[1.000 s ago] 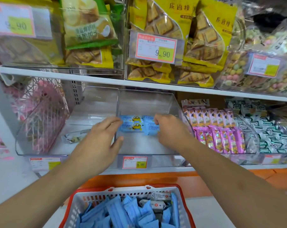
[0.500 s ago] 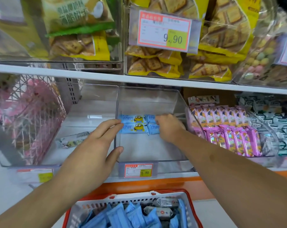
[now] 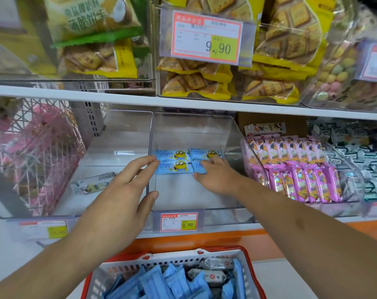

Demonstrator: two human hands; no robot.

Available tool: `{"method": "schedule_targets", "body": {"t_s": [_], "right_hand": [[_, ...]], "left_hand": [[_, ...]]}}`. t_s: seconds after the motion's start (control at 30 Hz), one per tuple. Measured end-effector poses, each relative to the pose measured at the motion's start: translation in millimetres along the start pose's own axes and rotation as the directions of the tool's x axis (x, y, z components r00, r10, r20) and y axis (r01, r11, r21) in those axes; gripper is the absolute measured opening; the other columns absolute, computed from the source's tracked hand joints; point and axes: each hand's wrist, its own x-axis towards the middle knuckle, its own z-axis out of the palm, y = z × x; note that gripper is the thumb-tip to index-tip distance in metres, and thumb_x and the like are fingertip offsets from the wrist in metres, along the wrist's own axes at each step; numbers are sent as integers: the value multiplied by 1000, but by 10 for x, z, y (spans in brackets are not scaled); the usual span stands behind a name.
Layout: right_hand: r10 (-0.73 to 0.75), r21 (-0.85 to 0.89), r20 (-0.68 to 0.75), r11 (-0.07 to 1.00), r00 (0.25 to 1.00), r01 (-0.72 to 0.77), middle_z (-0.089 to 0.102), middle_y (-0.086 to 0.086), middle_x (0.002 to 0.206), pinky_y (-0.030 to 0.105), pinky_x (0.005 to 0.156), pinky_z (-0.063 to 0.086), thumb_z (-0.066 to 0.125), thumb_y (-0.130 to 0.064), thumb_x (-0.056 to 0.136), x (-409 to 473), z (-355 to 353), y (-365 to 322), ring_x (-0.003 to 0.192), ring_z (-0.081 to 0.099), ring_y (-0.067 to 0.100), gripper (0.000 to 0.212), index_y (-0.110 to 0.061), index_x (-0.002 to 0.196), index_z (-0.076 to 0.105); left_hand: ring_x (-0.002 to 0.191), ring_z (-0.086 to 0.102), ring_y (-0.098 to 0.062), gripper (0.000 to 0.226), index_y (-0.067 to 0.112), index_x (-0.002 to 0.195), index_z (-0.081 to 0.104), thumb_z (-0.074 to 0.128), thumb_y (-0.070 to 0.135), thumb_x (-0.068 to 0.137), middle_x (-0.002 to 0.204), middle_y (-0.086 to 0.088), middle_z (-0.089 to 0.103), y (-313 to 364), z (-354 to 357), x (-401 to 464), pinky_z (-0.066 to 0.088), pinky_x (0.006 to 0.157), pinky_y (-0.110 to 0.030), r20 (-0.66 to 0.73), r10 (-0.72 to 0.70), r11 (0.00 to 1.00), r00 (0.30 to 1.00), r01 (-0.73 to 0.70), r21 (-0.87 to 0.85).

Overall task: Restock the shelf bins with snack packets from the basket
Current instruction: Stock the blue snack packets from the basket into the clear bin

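A clear plastic bin (image 3: 226, 130) stands on the middle shelf with several blue snack packets (image 3: 174, 160) laid flat in rows on its floor. My right hand (image 3: 215, 178) reaches inside the bin, fingers resting on the right-hand blue packets. My left hand (image 3: 122, 190) lies along the bin's left wall with straight fingers, fingertips near the left packets and thumb at the bin's front corner. Below, a white basket with a red rim (image 3: 245, 253) holds many blue packets (image 3: 161, 283) and a few grey ones (image 3: 213, 270).
A loose grey packet (image 3: 94, 183) lies in the clear bin to the left. A pink wire basket (image 3: 30, 152) stands at far left. Pink packets (image 3: 295, 169) and grey-green packets (image 3: 368, 160) fill bins on the right. Yellow biscuit bags (image 3: 200, 83) sit above, behind a price tag (image 3: 207, 37).
The camera has moved closer to the shelf. My right hand has opened out over the right-hand packets. My left hand stays at the bin's left wall.
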Motion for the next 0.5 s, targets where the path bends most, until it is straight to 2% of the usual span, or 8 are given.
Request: {"method": "schedule_targets", "body": {"t_s": [0.1,0.17,0.33,0.4,0.5], "right_hand": [[20,0,56,1000,998,-20,6,8,169,53,127,16,39,-65,102,14,8,-47,157,-1,34,80,-22,166,16],[24,2,65,1000,998,-24,3,8,170,53,127,16,39,-65,102,23,2,-50,157,-3,34,81,-22,166,15],[-18,-9,-14,1000,1000,18,13,10,165,47,127,18,43,-60,102,-41,-24,-40,155,7,32,75,-21,163,23],[-60,-32,-43,998,997,59,15,9,163,45,126,17,47,-58,100,-65,-33,-65,154,8,32,71,-28,162,27],[-157,-7,-41,988,987,157,26,0,155,44,121,22,51,-56,101,-106,-41,-160,148,17,25,61,-44,158,33]], "left_hand": [[136,46,-5,61,28,158,36,55,35,100,160,27,20,12,2,-4,34,106,-18,7,2,1000,1000,-2,-5],[136,46,-5,61,27,158,37,55,33,100,160,26,20,17,0,1,34,106,-18,6,2,1000,1000,-2,-8],[141,42,-7,60,28,159,35,54,31,102,161,27,19,22,2,-3,30,112,-20,9,-11,1000,1000,11,-23],[142,41,-7,60,28,159,34,53,31,102,162,27,18,26,2,-10,30,113,-20,11,-9,1000,1000,9,-22],[143,38,-3,60,29,160,32,52,32,102,163,28,16,42,-5,-15,26,111,-15,11,-16,1000,1000,17,-16]]}}
